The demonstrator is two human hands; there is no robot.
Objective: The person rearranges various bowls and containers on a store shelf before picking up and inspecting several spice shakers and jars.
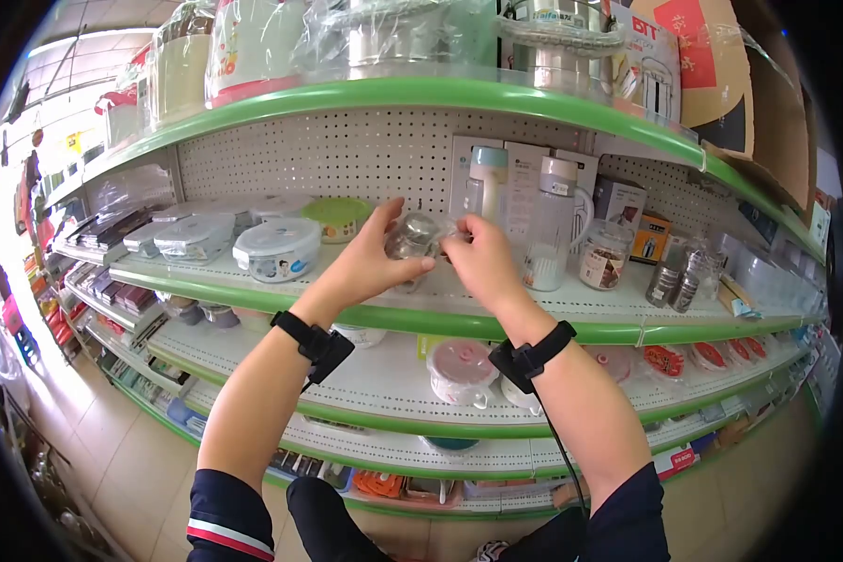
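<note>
My left hand [365,267] curves around a small jar with a shiny metal lid [414,232], thumb and fingers on either side of it. At the jar's right side, the thumb and fingers of my right hand [478,255] are pinched together on what looks like clear plastic wrap [448,228]. The jar is just above the middle shelf [412,314], and my fingers partly hide its lower part. A green-lidded bowl [337,217] stands behind my left hand. Behind my right hand is a bottle with a light blue cap [487,173].
To the left are white-lidded containers [277,248]. A clear pitcher [551,225], a glass jar [606,255] and small metal-bodied shakers [663,284] stand to the right. The green-edged upper shelf [384,96] overhangs my hands. Lidded cups [462,367] sit on the shelf below.
</note>
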